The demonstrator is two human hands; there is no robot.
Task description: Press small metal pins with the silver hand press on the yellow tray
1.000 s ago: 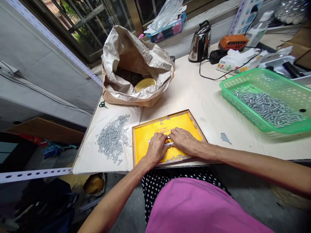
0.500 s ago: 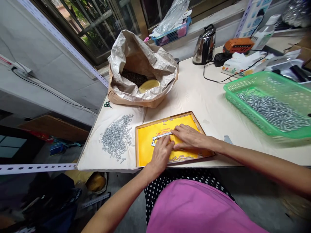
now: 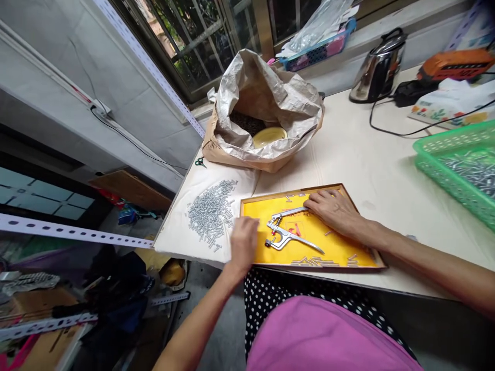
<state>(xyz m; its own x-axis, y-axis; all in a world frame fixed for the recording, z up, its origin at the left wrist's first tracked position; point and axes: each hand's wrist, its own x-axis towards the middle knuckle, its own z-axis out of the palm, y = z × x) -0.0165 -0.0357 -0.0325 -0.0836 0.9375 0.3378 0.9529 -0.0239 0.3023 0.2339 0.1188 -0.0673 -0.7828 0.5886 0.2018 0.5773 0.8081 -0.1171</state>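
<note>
Silver snap-fastener pliers (image 3: 286, 236) with a spring lie spread apart over the yellow bottom of a shallow tray (image 3: 377, 257). My right hand (image 3: 334, 211) is closed around the end of their upper handle. At the tray's left side, my left hand (image 3: 243, 245) is blurred, its fingers curled together; whatever they hold is too small to make out. Just left of it, on the pale tabletop, is a pile of small metal pins (image 3: 212, 211). More pins (image 3: 320, 262) lie along the tray's near edge, with a few at its far edge.
Behind the tray stands an open sack (image 3: 266, 149) with dark contents and a yellow dish (image 3: 269, 137). A green basket (image 3: 444, 170) of metal pieces is at the right. Scissors (image 3: 200, 162), a kettle (image 3: 379, 67), a corded black adapter and an orange battery (image 3: 456, 66) lie farther back.
My left hand has left the pliers and moved left to the tray's edge. The pliers have spread apart, with my right hand on the upper handle. The view has shifted left.
</note>
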